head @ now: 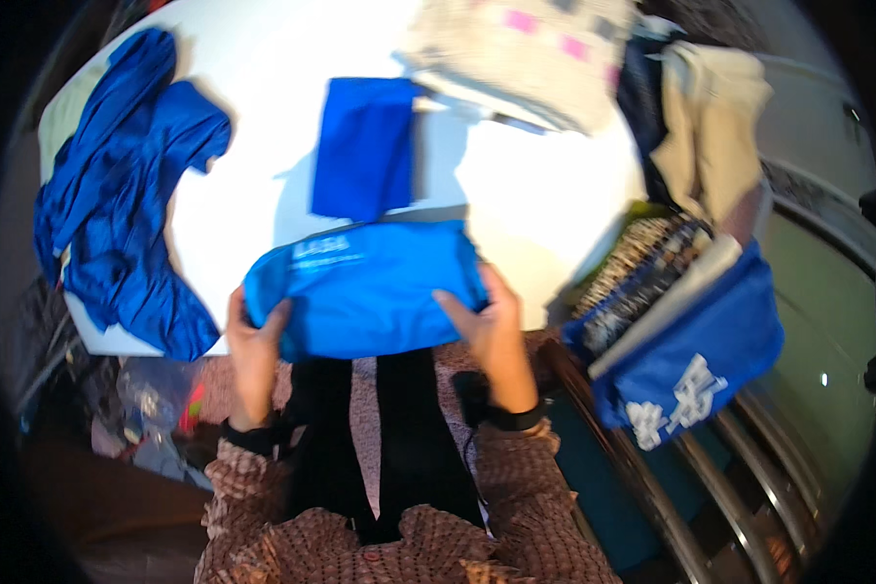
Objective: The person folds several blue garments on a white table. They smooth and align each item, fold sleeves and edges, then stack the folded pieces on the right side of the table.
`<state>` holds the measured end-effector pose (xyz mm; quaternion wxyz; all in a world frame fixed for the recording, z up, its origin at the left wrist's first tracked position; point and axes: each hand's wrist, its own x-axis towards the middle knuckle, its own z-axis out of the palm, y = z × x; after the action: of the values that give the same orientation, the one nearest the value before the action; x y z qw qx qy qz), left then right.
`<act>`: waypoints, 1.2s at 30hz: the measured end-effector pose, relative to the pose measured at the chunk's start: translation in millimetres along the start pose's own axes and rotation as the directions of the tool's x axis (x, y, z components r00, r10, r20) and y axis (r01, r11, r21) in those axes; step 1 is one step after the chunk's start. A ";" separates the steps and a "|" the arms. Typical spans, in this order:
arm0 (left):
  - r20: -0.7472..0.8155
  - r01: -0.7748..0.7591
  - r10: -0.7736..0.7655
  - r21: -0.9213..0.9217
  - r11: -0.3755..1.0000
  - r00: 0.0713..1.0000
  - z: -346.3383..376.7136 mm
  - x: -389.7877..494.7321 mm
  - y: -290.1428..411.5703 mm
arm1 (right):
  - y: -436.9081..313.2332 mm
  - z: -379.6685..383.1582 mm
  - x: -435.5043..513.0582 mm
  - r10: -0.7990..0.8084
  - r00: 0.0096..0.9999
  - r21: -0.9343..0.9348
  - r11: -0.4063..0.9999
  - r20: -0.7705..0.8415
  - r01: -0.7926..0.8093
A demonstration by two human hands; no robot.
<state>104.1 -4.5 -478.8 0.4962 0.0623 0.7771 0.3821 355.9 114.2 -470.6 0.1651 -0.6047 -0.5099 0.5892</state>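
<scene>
A folded bright blue garment [379, 288] with white printed writing is held up at the table's near edge. My left hand [255, 339] grips its left end, thumb on top. At its right end my right hand [489, 328] holds on, thumb lying across the cloth. Just beyond it a darker blue folded cloth [365, 146] lies flat on the white table [226, 197]. To the left, a crumpled royal blue garment [124, 197] is spread along the table's edge. The underside of the held garment is hidden.
A cream knitted piece [511, 51] with pink and grey squares lies at the far side. On the right, beige cloth [723, 117] drapes near dark fabric, and several folded garments hang with a blue printed one [701, 343] above a chair with metal bars [671, 504].
</scene>
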 end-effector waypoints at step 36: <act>0.726 -0.984 0.677 0.000 0.181 0.125 254.0 -224.9 112.1 | -134.0 -363.1 -75.4 -0.649 0.748 -0.938 0.329 -0.139 0.111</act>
<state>392.9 102.0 -297.3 0.3456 0.7423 0.4581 0.3460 635.3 255.7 -231.1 0.0858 -0.5803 -0.8098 -0.0072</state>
